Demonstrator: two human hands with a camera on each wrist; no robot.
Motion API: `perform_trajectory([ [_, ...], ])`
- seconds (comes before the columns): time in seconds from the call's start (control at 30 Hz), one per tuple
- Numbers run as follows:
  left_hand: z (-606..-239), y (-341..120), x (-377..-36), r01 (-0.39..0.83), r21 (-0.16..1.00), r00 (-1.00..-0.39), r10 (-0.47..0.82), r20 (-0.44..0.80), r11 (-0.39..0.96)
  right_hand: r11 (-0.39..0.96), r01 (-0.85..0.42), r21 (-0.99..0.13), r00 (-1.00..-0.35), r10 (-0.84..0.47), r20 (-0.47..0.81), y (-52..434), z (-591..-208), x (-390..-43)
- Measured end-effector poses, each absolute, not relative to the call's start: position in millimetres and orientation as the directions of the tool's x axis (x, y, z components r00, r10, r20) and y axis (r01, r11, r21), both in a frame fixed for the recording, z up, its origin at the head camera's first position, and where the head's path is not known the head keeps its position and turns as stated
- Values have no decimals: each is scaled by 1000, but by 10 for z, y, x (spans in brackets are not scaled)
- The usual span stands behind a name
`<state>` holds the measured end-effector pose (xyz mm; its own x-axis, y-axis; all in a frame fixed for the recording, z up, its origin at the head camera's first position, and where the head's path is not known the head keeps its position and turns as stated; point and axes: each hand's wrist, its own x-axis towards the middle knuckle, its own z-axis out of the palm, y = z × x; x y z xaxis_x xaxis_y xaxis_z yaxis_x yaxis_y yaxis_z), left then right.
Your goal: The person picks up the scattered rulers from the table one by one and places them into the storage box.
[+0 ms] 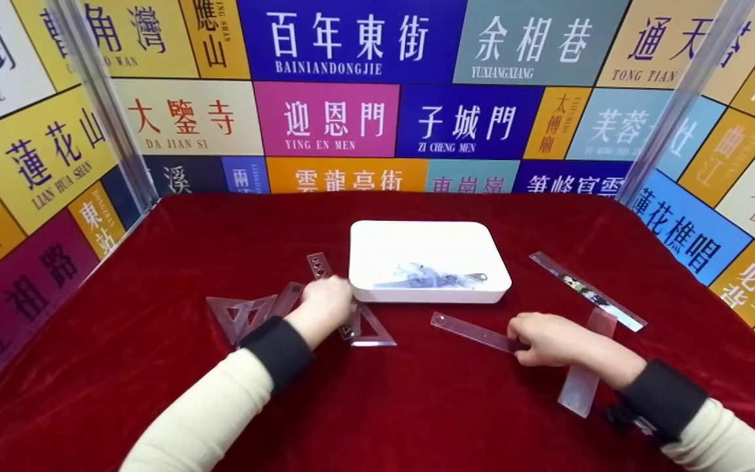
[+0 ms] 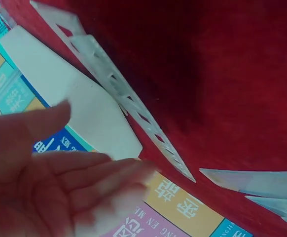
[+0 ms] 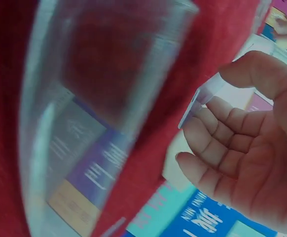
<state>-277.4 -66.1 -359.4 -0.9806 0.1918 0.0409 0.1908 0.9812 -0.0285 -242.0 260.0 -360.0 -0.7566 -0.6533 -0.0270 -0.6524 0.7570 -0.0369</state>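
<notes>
- Left hand (image 1: 326, 303) rested fingers-down on the clear set squares (image 1: 367, 331) just left of the white tray (image 1: 492, 288); in the left wrist view fingers (image 2: 91, 170) lay nearly straight and relaxed, curled round nothing.
- Right hand (image 1: 548, 337) sat at the near end of a clear ruler (image 1: 472, 331); in the right wrist view thumb and fingertips (image 3: 202, 126) pinched the ruler's end, palm otherwise loosely open.
- Ruler's long axis ran up and to the left from the right hand, far end toward the tray's front wall, still flat on the red cloth (image 1: 417, 406).
- Was nearer the right hand by far; left hand well apart from it, on the other side of the tray's front edge.
- Lay under the right wrist: a 2nd clear ruler (image 1: 584, 373), roughly toward the person; a 3rd, printed ruler (image 1: 587, 292) further right, apart from both hands.
- Held already in the tray: a few clear drawing tools (image 1: 426, 276), kind not told apart.
</notes>
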Motion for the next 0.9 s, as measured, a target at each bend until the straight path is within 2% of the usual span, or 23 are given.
perform_trajectory([
  [0.17, -3633, -838, -2671, 210, -53, -964, 198, -177, 976, 715, -697, 64, -706, -699, 114, 2565, -3304, -2474],
  [0.27, -3658, -890, -2647, 236, -64, -950, 216, -223, 970, 704, -700, 120, -682, -709, 178, 2512, -3075, -2622],
  [0.33, -3683, -885, -2637, 247, -75, -951, 227, -209, 966, 720, -680, 139, -697, -693, 182, 2455, -2938, -2756],
  [0.47, -3738, -822, -2605, 238, -134, -960, 213, -180, 962, 766, -627, 143, -754, -642, 136, 2306, -2815, -3105],
  [0.63, -3776, -769, -2590, 188, -181, -974, 159, -162, 965, 810, -580, 92, -811, -585, 36, 2097, -2934, -3560],
  [0.9, -3791, -705, -2672, 127, -198, -977, 89, -193, 972, 771, -629, 105, -778, -620, -103, 1927, -3341, -3886],
])
